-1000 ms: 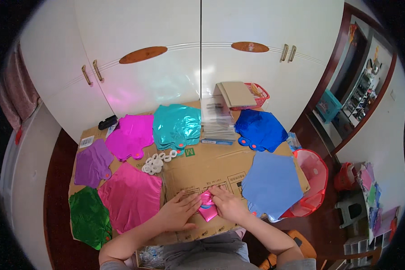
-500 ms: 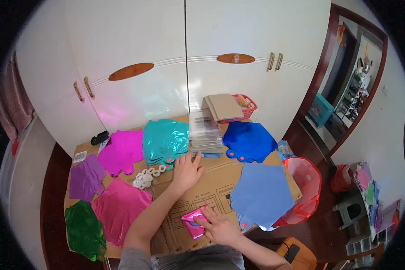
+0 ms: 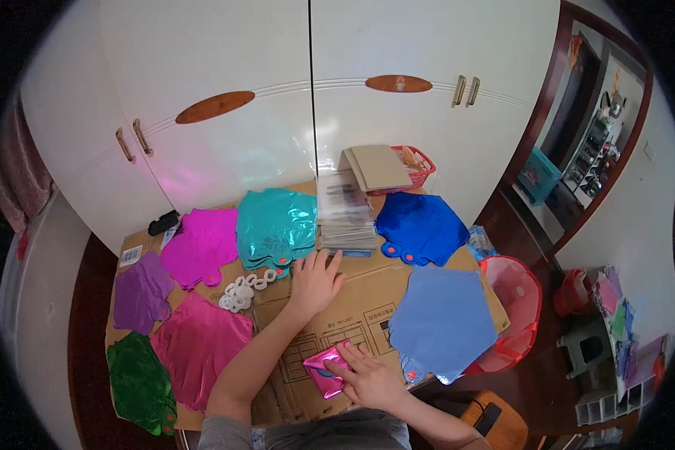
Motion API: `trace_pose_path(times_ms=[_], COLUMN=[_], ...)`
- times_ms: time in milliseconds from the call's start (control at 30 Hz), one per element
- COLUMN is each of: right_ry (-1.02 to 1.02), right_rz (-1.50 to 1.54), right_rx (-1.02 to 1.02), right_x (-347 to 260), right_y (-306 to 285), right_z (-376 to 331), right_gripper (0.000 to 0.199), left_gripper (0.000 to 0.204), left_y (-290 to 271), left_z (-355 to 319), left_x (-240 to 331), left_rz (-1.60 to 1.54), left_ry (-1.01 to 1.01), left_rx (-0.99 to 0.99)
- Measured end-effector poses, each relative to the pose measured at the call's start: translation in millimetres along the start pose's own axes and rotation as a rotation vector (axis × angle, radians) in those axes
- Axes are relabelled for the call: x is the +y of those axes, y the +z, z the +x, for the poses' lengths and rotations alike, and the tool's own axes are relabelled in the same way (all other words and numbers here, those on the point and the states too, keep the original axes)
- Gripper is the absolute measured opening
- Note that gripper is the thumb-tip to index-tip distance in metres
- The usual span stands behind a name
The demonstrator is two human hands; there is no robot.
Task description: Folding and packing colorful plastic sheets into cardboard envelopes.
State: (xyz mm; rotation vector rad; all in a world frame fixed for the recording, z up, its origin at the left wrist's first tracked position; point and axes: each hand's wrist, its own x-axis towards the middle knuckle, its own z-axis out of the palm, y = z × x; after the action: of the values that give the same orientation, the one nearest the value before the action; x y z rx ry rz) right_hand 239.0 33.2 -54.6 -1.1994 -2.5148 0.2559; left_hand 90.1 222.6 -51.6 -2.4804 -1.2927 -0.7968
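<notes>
My left hand (image 3: 315,285) reaches forward over the cardboard with its fingers stretched out and apart, holding nothing. Its fingertips are just short of a stack of clear plastic bags (image 3: 346,214), and beside it are the teal foil sheets (image 3: 276,225). Nearer to me, my right hand (image 3: 373,380) holds a folded shiny pink foil packet (image 3: 322,381) down on the cardboard, thumb and fingers pressed on its top and right side. A dark round mark shows on the packet, partly under the thumb. A cluster of white rings (image 3: 240,291) lies left of my left hand.
Flat foil piles surround the cardboard (image 3: 285,390): magenta (image 3: 199,246), purple (image 3: 141,292), pink (image 3: 199,349), green (image 3: 139,384), dark blue (image 3: 420,229) and pale blue (image 3: 442,322). A red basket (image 3: 426,174) stands behind, and a red bin (image 3: 519,300) stands at the right edge.
The whole view has shifted slightly. My left hand is a little nearer the clear bags, its fingers still spread. My right hand stays on the pink packet.
</notes>
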Motion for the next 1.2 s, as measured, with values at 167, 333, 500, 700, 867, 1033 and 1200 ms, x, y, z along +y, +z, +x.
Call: trace_pose_path(times_ms=[167,333,500,700,867,1033,1200], right_ry=[-0.003,0.002,0.003,-0.002,-0.004,-0.002,0.003], right_rz=[0.006,-0.007,0.005,0.007,0.013,0.012,0.017], right_rx=[0.031,0.005,0.020,0.017,0.026,0.027,0.021], right_x=[0,0,-1,0,1,0,0], right_y=[-1,0,0,-1,1,1,-1], right_z=[1,1,1,1,1,1,1], right_gripper=[0.054,0.056,0.055,0.054,0.053,0.051,0.051], left_gripper=[0.047,0.048,0.049,0.044,0.038,0.037,0.035], left_y=[-2,-2,10,17,17,18,18], left_z=[0,0,-2,-10,-10,-11,-10], left_x=[1,1,-10,-19,-20,-20,-20], left_rz=[0.008,-0.013,-0.128,-0.164,-0.187,-0.178,-0.182], left_ry=[0.010,0.006,-0.271,-0.434,-0.412,-0.377,-0.369], left_rx=[0.006,0.029,0.115,0.085,0.116,0.140,0.146])
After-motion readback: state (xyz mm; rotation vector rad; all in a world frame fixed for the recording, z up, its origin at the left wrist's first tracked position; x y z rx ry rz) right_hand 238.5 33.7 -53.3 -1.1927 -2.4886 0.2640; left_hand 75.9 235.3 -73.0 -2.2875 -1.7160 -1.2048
